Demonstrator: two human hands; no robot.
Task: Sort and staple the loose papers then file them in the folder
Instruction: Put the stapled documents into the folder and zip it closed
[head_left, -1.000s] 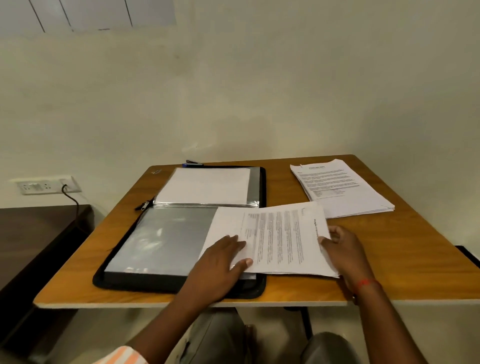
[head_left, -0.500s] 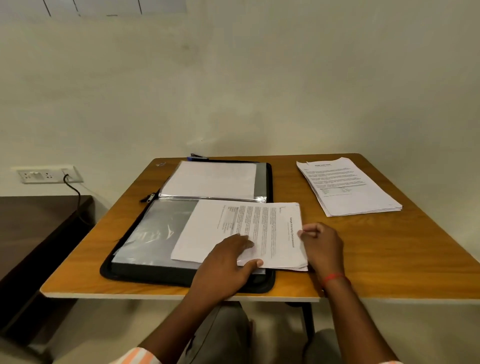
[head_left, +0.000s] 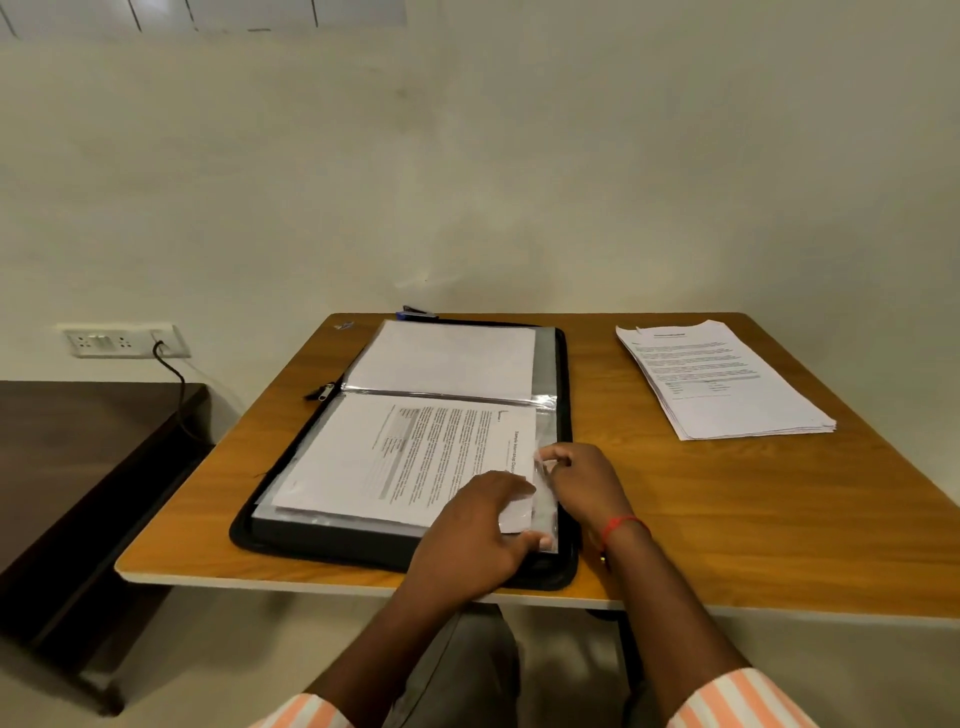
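1. Your printed set (head_left: 415, 457) lies on the near half of the open folder (head_left: 563, 364), which sits toward the left edge of the table (head_left: 727, 519). It looks part-way into the clear sleeve (head_left: 545, 499), though I can't tell how far in it is.
2. Your left hand (head_left: 478, 530) rests on the set's near right corner, fingers loosely bent and pressing down with the thumb out along the near edge. My guess is that's to stop the sheets skating while you feed them in.
3. Your right hand (head_left: 582, 483) is at the sleeve's right edge with its fingertips curled in tight, pinching the plastic. That reads like you're holding the mouth open, since the film would otherwise cling shut.
4. The loose stack (head_left: 727, 389) is parked at the far right corner, well apart from the folder, so unfiled stuff doesn't get mixed in.
5. The stapler (head_left: 415, 312) is tucked behind the folder at the far edge, mostly hidden.
6. Count:
   - one folder
   - two sleeves showing, the far sleeve (head_left: 441, 358) already holding a page
   - one set being filed
   - one loose stack
   - one stapler
   - two hands, both busy
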